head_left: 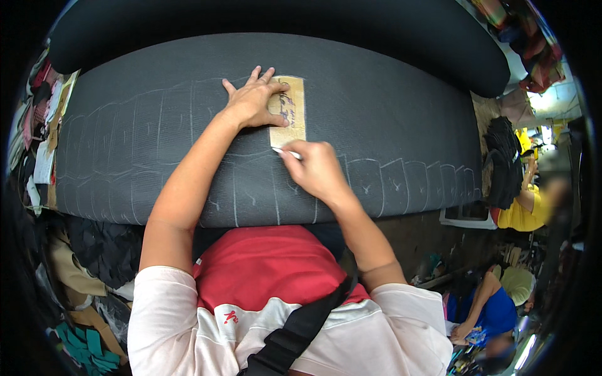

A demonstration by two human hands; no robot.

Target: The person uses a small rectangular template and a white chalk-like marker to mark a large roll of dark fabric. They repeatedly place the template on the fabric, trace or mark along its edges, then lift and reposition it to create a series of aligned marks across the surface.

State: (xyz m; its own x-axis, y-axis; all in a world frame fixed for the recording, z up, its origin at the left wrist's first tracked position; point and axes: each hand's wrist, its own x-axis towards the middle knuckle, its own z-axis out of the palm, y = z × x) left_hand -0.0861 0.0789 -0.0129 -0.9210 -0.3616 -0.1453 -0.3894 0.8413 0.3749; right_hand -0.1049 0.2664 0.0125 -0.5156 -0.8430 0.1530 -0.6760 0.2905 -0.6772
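Card, tan and oblong, lay flat on a black sheet in front of the person. Left hand: open, thumb and a finger on the card, the rest spread over the sheet beside it. Right hand: fingers closed on a white marking stick, tip at the card's lower left corner.

Risks, judged from where I stood: pressure fell on the upper part only, so a sideways push from the stick could have pivoted the card and skewed the line. A hard drag might have puckered the sheet, if soft. Either forearm, brushing low, could have smudged the pale outlines.

Surface: fine-textured, outlines in rows to left and right; any tabletop beneath was hidden. A black roll lay along the far side.

Room: cluttered. Black cloth stacked off the right end; dark fabric and teal scraps low on the left. Person in yellow and another in blue, both to the right.
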